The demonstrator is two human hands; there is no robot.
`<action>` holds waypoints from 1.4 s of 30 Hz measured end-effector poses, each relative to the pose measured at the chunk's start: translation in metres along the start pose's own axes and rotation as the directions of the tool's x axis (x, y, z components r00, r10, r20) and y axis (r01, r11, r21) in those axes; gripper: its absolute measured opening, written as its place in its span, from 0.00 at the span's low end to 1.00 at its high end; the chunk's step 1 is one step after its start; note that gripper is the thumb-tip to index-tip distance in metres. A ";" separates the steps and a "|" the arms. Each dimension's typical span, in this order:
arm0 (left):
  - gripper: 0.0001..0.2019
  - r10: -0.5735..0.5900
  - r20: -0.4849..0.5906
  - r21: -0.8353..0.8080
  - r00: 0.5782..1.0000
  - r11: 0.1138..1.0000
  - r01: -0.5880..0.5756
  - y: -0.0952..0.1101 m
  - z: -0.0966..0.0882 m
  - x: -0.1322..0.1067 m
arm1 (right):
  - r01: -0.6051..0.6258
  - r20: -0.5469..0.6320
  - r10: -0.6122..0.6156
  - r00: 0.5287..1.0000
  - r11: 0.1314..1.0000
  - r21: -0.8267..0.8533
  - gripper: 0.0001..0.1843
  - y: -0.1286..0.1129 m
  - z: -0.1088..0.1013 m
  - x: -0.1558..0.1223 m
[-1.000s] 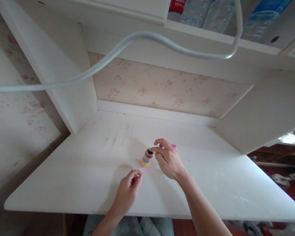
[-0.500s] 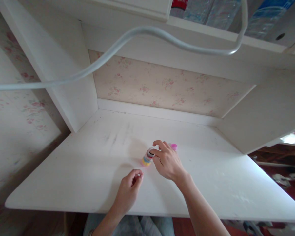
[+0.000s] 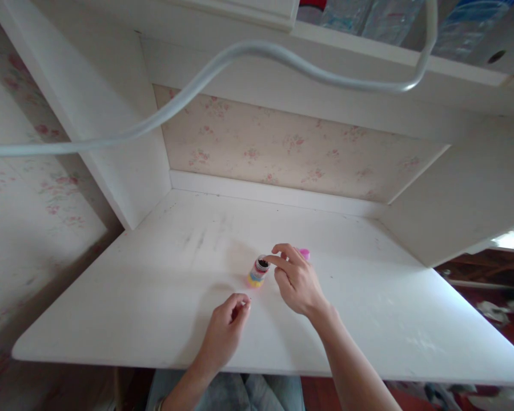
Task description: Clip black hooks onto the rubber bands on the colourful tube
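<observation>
The white bench (image 3: 154, 297) bore faint grey scuffs toward its back left. Near its middle stood a small stack of coloured rings (image 3: 257, 273) with a dark top. A pink cap (image 3: 305, 253) lay close by, to the right and slightly farther back.

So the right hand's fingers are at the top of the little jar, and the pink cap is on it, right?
Not quite: the head view shows the cap lying on the desk behind the right hand, off the jar, whose mouth is open. The fingers are at the jar's top, as you said.
</observation>
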State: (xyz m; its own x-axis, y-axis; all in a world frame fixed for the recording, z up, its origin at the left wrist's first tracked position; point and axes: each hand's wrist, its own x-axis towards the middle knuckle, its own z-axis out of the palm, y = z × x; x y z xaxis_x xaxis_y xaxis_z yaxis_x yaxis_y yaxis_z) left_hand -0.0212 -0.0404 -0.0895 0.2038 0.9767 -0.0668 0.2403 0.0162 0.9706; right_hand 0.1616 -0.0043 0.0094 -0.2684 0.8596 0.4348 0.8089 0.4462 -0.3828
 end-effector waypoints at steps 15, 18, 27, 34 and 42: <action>0.10 0.148 0.140 0.520 0.979 0.830 -0.200 0.022 0.041 0.004 | -0.492 -0.230 0.550 0.803 0.829 0.264 0.16 0.066 0.032 -0.100; 0.08 0.145 0.185 0.630 0.972 0.742 -0.231 0.030 0.060 0.012 | -0.520 -0.262 0.557 0.788 0.830 0.201 0.16 0.068 0.039 -0.113; 0.08 0.203 0.198 0.782 0.959 0.557 -0.280 0.035 0.092 0.033 | -0.514 -0.084 0.509 0.857 0.856 -0.050 0.16 0.064 0.047 -0.111; 0.10 0.222 0.197 0.789 0.955 0.542 -0.289 0.030 0.091 0.035 | -0.422 -0.070 0.416 0.907 0.898 -0.127 0.16 0.068 0.049 -0.117; 0.10 0.223 0.179 0.769 0.958 0.576 -0.277 0.027 0.088 0.036 | -0.363 -0.072 0.356 0.932 0.913 -0.187 0.15 0.065 0.047 -0.115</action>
State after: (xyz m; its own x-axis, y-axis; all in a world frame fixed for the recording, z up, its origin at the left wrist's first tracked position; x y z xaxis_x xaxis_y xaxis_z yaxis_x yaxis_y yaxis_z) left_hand 0.0761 -0.0238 -0.0858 0.4184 0.9015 0.1108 0.8116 -0.4259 0.3999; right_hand 0.2200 -0.0626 -0.1035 0.0756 0.9420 0.3270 0.9336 0.0483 -0.3552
